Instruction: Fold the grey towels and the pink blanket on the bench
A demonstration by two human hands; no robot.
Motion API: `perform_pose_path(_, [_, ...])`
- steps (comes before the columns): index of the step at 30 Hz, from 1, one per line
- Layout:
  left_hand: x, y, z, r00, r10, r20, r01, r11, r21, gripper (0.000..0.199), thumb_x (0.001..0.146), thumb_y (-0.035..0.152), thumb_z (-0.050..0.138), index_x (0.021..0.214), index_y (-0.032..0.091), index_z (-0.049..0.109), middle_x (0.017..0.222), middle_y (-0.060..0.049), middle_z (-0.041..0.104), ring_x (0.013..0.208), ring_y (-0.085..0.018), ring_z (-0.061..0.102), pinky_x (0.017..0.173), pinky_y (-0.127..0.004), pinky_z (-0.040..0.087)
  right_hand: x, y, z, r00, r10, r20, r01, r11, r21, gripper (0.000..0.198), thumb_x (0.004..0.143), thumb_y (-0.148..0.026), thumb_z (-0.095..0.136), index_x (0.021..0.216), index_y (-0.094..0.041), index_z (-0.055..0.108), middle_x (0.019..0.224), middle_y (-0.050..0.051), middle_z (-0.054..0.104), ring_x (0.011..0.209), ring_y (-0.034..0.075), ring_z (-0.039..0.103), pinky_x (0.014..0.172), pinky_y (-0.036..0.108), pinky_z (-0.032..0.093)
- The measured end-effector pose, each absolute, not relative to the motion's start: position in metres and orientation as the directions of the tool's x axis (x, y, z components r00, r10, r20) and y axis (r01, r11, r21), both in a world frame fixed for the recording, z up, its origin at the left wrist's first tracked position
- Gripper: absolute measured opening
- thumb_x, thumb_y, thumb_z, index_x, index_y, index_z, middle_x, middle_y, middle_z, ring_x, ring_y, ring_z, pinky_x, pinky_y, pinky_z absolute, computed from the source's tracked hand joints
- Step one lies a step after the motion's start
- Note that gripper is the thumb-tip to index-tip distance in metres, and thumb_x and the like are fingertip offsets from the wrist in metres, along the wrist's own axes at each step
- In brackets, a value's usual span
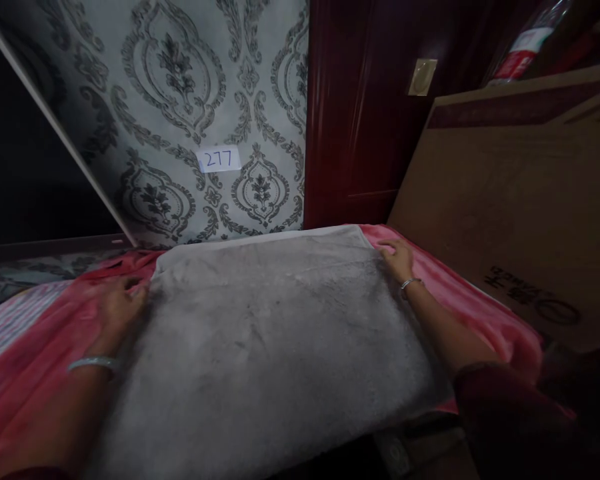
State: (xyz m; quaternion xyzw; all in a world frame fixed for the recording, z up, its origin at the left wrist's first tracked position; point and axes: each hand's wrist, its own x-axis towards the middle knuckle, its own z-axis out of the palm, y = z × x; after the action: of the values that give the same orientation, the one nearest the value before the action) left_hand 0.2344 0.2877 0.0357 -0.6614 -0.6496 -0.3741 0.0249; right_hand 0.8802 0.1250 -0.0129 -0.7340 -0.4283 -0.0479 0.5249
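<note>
A grey plush cloth (pixel 280 333) lies spread out flat before me, with a white strip (pixel 260 240) showing along its far edge. Beside its left edge, near the far corner, is my left hand (pixel 123 307), slightly blurred, its thumb and fingers curved and apart. My right hand (pixel 398 259) is at the far right corner, with thumb and forefinger apart at the cloth's edge. Whether the fingertips press on the fabric cannot be made out. Under the cloth, a pink-red plush blanket (pixel 460 300) shows on both sides.
A large cardboard box (pixel 510 200) leans at the right, with a bottle (pixel 525 50) behind it. Patterned wallpaper (pixel 180 73) bearing a paper label "277" (pixel 219 159) and a dark red wood panel (pixel 355 120) rise behind. A dark screen-like panel (pixel 30 153) stands at the left.
</note>
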Motion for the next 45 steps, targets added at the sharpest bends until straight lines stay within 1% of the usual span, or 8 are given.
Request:
perform_pose_path(3, [0.268,0.283,0.030,0.147,0.866,0.478,0.831,-0.370,0.415,0.029,0.075,0.040,0.056,0.092,0.019,0.066,0.110,-0.012,0.073,0.111,-0.030,0.064,0.104,-0.043,0.049,0.843,0.140,-0.010,0.237,0.799,0.552,0.843,0.113,-0.526,0.025,0.080,-0.025,0.063,0.099,-0.021,0.078,0.117,0.011,0.072,0.114,0.029,0.060,0.107,0.046,0.043])
perform_pose_path(5, [0.285,0.281,0.021,0.287,0.851,0.439,0.802,-0.465,0.376,0.031,0.075,0.040,0.057,0.096,0.020,0.068,0.113,-0.012,0.074,0.114,-0.029,0.063,0.106,-0.042,0.048,0.820,0.146,-0.015,0.120,0.865,0.487,0.891,0.122,-0.437,0.030,0.080,-0.020,0.065,0.107,-0.023,0.078,0.126,0.009,0.069,0.121,0.030,0.057,0.108,0.048,0.042])
perform_pose_path(11, [0.283,0.282,-0.015,0.432,0.798,0.420,0.782,-0.564,0.266,0.034,0.084,0.037,0.049,0.101,0.020,0.073,0.117,-0.014,0.073,0.117,-0.031,0.063,0.108,-0.047,0.046,0.799,0.138,-0.039,0.208,0.855,0.475,0.948,-0.056,-0.313,0.032,0.091,-0.016,0.055,0.112,-0.025,0.078,0.125,0.009,0.069,0.118,0.032,0.054,0.099,0.050,0.042])
perform_pose_path(19, [0.283,0.271,-0.017,0.459,0.802,0.383,0.807,-0.556,0.197,0.025,0.088,0.023,0.051,0.098,0.018,0.073,0.106,-0.014,0.071,0.106,-0.028,0.061,0.099,-0.044,0.048,0.809,0.143,-0.057,0.100,0.805,0.584,0.977,0.032,-0.211,0.029,0.092,-0.024,0.045,0.089,-0.021,0.073,0.097,0.013,0.071,0.097,0.033,0.057,0.085,0.048,0.046])
perform_pose_path(24, [0.288,0.270,-0.019,0.417,0.822,0.389,0.833,-0.517,0.199,0.018,0.087,0.013,0.050,0.085,0.018,0.068,0.098,-0.014,0.068,0.101,-0.028,0.060,0.092,-0.042,0.049,0.807,0.146,-0.059,0.145,0.741,0.656,0.973,0.013,-0.230,0.026,0.092,-0.025,0.041,0.094,-0.021,0.067,0.092,0.013,0.067,0.095,0.031,0.058,0.089,0.046,0.047])
perform_pose_path(31, [0.290,0.271,-0.021,0.314,0.833,0.456,0.864,-0.450,0.227,0.025,0.092,0.012,0.040,0.099,0.016,0.064,0.106,-0.015,0.070,0.103,-0.027,0.063,0.095,-0.041,0.048,0.794,0.135,-0.044,0.284,0.701,0.654,0.948,-0.103,-0.301,0.029,0.091,-0.029,0.038,0.100,-0.017,0.064,0.095,0.017,0.066,0.096,0.033,0.060,0.087,0.046,0.049])
perform_pose_path(38, [0.290,0.272,-0.019,0.241,0.848,0.472,0.896,-0.381,0.226,0.025,0.095,0.016,0.040,0.102,0.016,0.064,0.097,-0.015,0.070,0.097,-0.028,0.065,0.090,-0.040,0.048,0.805,0.127,-0.042,0.077,0.692,0.717,0.968,0.119,-0.219,0.033,0.090,-0.028,0.039,0.106,-0.020,0.067,0.095,0.015,0.065,0.094,0.032,0.059,0.091,0.049,0.047])
perform_pose_path(45, [0.285,0.270,-0.009,0.395,0.814,0.426,0.861,-0.490,0.136,0.021,0.095,0.030,0.048,0.098,0.020,0.067,0.099,-0.014,0.070,0.101,-0.029,0.063,0.093,-0.040,0.049,0.816,0.124,-0.055,0.075,0.729,0.681,0.974,0.095,-0.208,0.031,0.082,-0.022,0.047,0.098,-0.022,0.074,0.092,0.012,0.061,0.094,0.030,0.057,0.089,0.047,0.049])
